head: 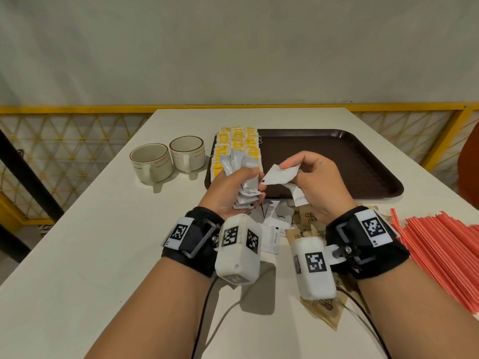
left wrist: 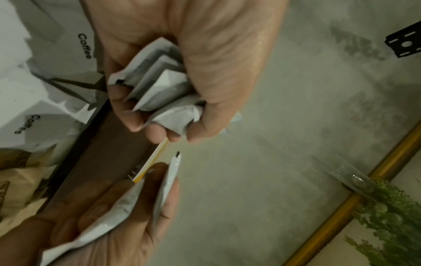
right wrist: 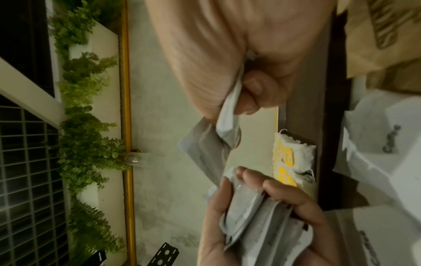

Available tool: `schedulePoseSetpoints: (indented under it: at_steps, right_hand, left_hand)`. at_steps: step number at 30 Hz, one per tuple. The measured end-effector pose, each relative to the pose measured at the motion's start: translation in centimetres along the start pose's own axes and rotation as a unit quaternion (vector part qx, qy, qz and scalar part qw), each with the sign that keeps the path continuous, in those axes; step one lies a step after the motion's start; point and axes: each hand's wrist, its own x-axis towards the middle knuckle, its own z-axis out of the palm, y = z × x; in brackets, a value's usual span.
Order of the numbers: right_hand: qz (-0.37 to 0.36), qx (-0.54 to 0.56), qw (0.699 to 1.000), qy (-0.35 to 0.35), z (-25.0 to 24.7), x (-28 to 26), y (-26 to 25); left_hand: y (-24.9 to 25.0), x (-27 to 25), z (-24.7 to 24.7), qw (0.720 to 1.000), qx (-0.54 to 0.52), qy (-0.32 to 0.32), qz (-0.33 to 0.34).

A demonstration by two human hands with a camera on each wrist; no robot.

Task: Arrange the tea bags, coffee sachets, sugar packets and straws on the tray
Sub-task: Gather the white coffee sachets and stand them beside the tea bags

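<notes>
The left grip [head: 230, 187] was curled tight round a crumpled bunch of white coffee sachets [head: 242, 177], at least five by the folds in its wrist view, though the exact number could not be told. The right grip [head: 311, 177] pinched one flat sachet [head: 281, 174] by its top edge between thumb and fingertips, and a second white sachet [head: 298, 194] hung below its palm. Both grips were held above the near left part of the tray [head: 363, 161], just over its near rim. These sachets looked light, thin and limp, likely slick on the surface, so a pinch at a sealed edge or corner should hold best; a squeeze at the middle would only crease them further. More coffee sachets [head: 281, 216], about four showing, lay loose on the desk [head: 103, 229] between the tray's near rim and the wrists. Brown sugar packets [head: 308, 221], perhaps five, partly hidden, lay beside them toward the desk's near right. Red straws [head: 440, 244], too many to count, were heaped at the desk's right edge. Yellow tea bags [head: 237, 143] stood in three rows along the tray's left edge, about four to a row. Two cups [head: 168, 159] stood off the tray's left side.
</notes>
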Motion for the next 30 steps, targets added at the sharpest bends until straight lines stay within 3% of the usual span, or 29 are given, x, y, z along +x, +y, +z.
schedulePoseSetpoints:
  at_steps: [7, 16, 22, 27, 30]
  right_hand:
    - [-0.065, -0.112, 0.992, 0.003, 0.0, 0.0, 0.3]
    - [-0.093, -0.164, 0.98, -0.07, 0.0, 0.0, 0.3]
    - [-0.084, -0.148, 0.981, -0.095, 0.2, -0.2, 0.6]
    - [-0.041, -0.087, 0.993, -0.073, 0.3, 0.0, 0.8]
    - [-0.032, -0.087, 0.994, -0.066, 0.3, 0.0, 0.8]
  left_hand:
    - [-0.8, 0.2, 0.2, 0.999, 0.035, -0.011, 0.026]
    - [-0.7, -0.8, 1.0, 0.984, 0.134, -0.117, -0.018]
    - [-0.9, -0.8, 1.0, 0.989, 0.115, -0.094, -0.025]
    - [-0.2, -0.7, 0.8, 0.994, 0.078, -0.063, -0.033]
    - [-0.3, -1.0, 1.0, 0.995, 0.052, -0.079, -0.034]
